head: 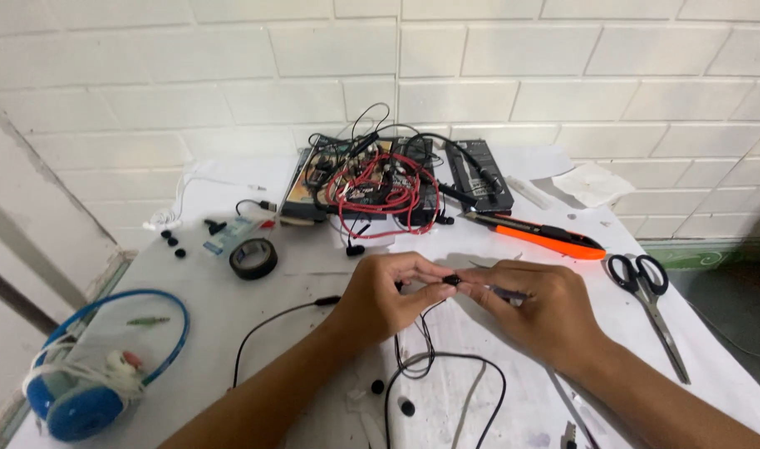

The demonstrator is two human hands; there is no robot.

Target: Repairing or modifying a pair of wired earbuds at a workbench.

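Both hands, the left hand (pixel 384 291) and right hand (pixel 533 308), are pinching a tiny black earbud (pixel 451 281); scissors (pixel 650 299) are lying at three o'clock on the desk (pixel 230 308).

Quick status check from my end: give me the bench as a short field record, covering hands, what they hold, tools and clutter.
left hand: fingertips pinch a small black earbud piece
right hand: meets the left at the same piece, with a thin tool partly hidden in the fingers
black cable: hangs from the piece and loops on the white table
cutting tools: orange utility knife, black scissors at right
tape: black tape roll at left
far edge: red wire tangle
near left: blue headphones
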